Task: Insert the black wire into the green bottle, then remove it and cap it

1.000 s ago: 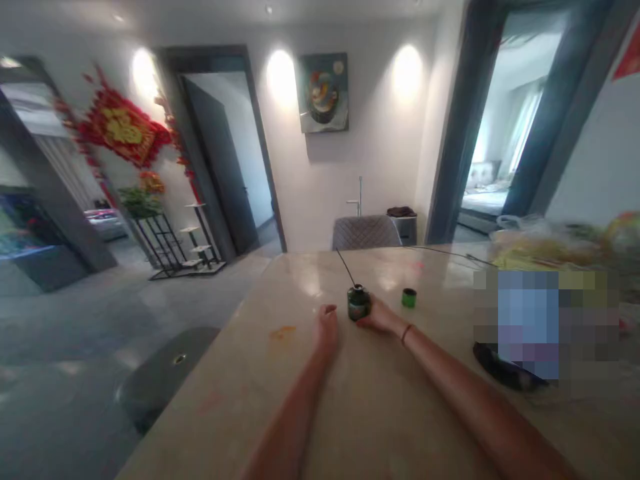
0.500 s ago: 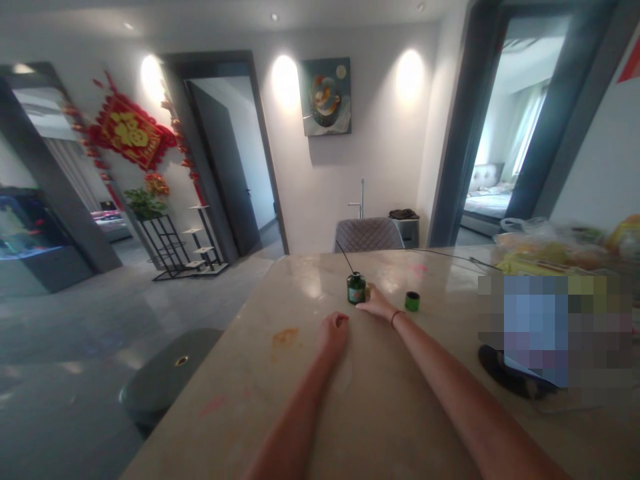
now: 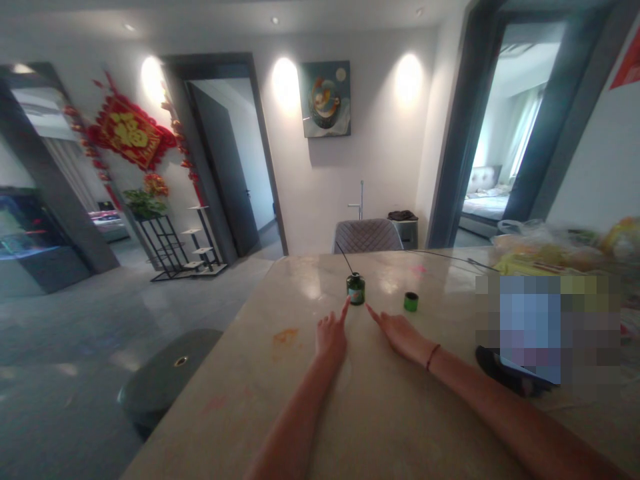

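A small dark green glass bottle (image 3: 356, 291) stands upright on the table, with a pale label on its front. A thin dark stick (image 3: 344, 258) leans out of its neck to the left. My left hand (image 3: 331, 333) is just in front of the bottle, open, its index finger stretched towards the bottle's lower left; whether the tip touches cannot be told. To the lower right of the bottle, my right hand (image 3: 403, 335) is open too and holds nothing, its index finger pointing at the base with a slight gap. A short green cap (image 3: 411, 302) sits to the right of the bottle.
The pale stone table (image 3: 300, 413) has an orange stain at left. At right are a tablet-like screen (image 3: 530, 333), blurred out, on a black round base, and plastic bags (image 3: 545, 240). A grey chair (image 3: 367, 237) stands beyond the far edge, a green stool (image 3: 170, 373) at left.
My right hand has let go of the bottle and drawn back to the right, index finger extended. My left hand's index finger has stretched out towards the bottle.
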### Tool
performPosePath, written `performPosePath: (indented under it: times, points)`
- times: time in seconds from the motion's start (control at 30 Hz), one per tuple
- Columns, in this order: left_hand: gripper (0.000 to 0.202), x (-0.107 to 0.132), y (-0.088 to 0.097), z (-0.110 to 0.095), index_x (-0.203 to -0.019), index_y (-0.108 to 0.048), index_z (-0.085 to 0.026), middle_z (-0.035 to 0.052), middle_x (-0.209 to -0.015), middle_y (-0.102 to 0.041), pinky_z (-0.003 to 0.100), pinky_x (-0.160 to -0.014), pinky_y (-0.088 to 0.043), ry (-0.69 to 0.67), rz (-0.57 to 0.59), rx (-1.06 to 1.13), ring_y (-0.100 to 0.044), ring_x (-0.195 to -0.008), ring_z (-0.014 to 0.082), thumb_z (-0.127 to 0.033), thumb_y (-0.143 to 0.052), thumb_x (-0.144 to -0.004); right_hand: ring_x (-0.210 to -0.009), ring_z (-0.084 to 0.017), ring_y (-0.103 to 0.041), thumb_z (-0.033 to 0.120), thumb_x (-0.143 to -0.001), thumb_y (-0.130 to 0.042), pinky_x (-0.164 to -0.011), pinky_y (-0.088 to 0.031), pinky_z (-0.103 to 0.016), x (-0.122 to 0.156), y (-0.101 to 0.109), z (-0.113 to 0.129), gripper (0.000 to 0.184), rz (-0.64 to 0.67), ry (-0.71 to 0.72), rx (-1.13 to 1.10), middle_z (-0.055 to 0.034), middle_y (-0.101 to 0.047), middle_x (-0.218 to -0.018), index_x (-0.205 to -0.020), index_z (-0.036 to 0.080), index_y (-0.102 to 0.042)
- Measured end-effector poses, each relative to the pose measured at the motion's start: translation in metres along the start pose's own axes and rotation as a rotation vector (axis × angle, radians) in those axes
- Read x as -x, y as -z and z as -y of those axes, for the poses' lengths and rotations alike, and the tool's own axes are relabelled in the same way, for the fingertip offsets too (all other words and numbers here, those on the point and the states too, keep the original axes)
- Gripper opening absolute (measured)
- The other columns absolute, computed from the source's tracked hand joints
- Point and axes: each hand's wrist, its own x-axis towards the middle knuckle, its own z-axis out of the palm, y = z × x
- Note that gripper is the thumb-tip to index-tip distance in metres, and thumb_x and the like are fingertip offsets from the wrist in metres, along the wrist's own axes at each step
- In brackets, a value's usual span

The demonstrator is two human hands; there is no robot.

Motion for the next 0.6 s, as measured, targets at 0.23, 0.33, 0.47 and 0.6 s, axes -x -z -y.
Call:
performPosePath:
  times: [0.23, 0.33, 0.47, 0.6]
  points:
    - [0.038, 0.002, 0.006, 0.001, -0.107, -0.058, -0.021, 0.0067, -0.09, -0.065, 0.026, -0.073, -0.039, 0.051, -0.009, 0.143, -0.059, -0.084, 0.0162, -0.034, -0.026, -0.09, -0.071, -0.015, -0.057, 0.028, -0.081, -0.046, -0.067, -0.042, -0.025, -0.05, 0.038, -0.005, 0.043, -0.114, -0.104, -0.255, -0.0063, -0.065, -0.081, -0.122, 0.015, -0.05]
    - [0.052, 0.005, 0.01, 0.0, -0.08, -0.065, -0.019, 0.0064, -0.08, -0.066, 0.024, -0.064, -0.037, 0.099, 0.035, 0.159, -0.06, -0.076, 0.0159, -0.042, -0.019, -0.09, -0.078, -0.014, -0.057, 0.029, -0.084, -0.042, -0.07, -0.041, -0.022, -0.085, 0.053, -0.001, 0.034, -0.266, -0.182, -0.291, -0.0063, -0.064, -0.089, -0.109, 0.017, -0.06]
    - [0.054, 0.008, 0.011, -0.001, -0.079, -0.065, -0.02, 0.0063, -0.078, -0.066, 0.023, -0.06, -0.035, 0.106, 0.031, 0.183, -0.061, -0.074, 0.0153, -0.044, -0.018, -0.09, -0.088, -0.015, -0.055, 0.024, -0.082, -0.043, -0.077, -0.039, -0.022, -0.113, 0.055, 0.005, 0.029, -0.235, -0.175, -0.151, -0.0071, -0.063, -0.097, -0.099, 0.02, -0.066]
    - [0.054, 0.008, 0.011, -0.001, -0.08, -0.065, -0.02, 0.0063, -0.078, -0.066, 0.023, -0.06, -0.035, 0.097, 0.028, 0.216, -0.061, -0.075, 0.0151, -0.045, -0.018, -0.09, -0.084, -0.017, -0.055, 0.024, -0.081, -0.044, -0.074, -0.038, -0.023, -0.123, 0.055, 0.007, 0.027, -0.254, -0.142, -0.035, -0.0089, -0.065, -0.085, -0.08, 0.016, -0.07]
